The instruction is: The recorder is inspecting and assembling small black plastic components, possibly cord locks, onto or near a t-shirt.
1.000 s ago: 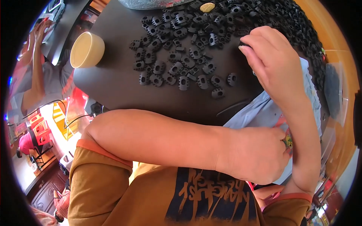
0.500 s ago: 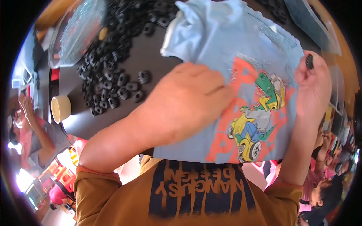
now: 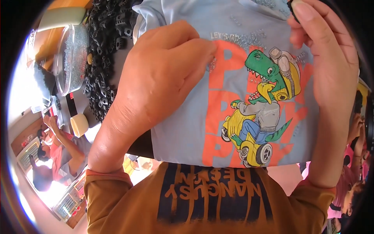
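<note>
Black plastic hair-claw piece (image 3: 292, 11) pinched in the right hand (image 3: 331, 43)
It is by the far right of the blue T-shirt (image 3: 175, 136); the left hand (image 3: 159, 68), apart, curls over the shirt, any grip hidden.

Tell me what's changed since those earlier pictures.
The right hand moved from the pile of black plastic clip pieces to the upper right of the light-blue dinosaur-print shirt, pinching a small black piece. The left hand moved left across the shirt. The view also turned. The pile and round cream cup remain.
</note>
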Motion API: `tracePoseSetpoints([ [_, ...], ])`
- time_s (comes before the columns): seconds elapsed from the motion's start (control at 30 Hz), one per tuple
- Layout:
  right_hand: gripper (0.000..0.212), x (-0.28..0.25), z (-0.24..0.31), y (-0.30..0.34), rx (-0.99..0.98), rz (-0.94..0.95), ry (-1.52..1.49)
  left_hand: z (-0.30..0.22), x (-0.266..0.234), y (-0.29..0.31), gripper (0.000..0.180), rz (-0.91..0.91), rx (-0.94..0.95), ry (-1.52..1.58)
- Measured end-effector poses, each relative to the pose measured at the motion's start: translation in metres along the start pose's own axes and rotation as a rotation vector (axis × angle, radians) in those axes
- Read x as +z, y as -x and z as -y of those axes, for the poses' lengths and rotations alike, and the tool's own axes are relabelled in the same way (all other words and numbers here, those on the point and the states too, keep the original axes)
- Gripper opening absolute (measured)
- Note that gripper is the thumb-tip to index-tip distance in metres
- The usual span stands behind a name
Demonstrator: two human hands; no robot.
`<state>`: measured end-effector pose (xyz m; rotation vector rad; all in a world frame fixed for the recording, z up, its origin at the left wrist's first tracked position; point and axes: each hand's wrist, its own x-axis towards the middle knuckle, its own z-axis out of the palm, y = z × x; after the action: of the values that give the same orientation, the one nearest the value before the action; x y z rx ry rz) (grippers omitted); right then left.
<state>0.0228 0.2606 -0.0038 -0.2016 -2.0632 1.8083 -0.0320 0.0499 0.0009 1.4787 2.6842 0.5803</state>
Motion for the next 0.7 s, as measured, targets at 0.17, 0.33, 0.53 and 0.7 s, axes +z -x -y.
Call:
tracePoseSetpoints([
  [0.17,0.026,0.011,-0.001,0.015,0.028,0.052,-0.156,-0.004,-0.002,0.01,0.022,0.007,0.009,-0.041],
  [0.33,0.027,0.018,0.001,0.021,0.042,0.119,-0.304,-0.002,0.002,0.018,0.021,-0.047,0.022,-0.024],
  [0.53,0.028,-0.001,0.0,0.014,0.141,0.313,-0.183,-0.005,0.002,0.019,0.015,-0.111,0.035,0.042],
  [0.7,0.026,0.001,0.002,0.018,0.133,0.366,-0.108,-0.005,-0.009,0.017,0.009,-0.023,-0.135,0.592],
])
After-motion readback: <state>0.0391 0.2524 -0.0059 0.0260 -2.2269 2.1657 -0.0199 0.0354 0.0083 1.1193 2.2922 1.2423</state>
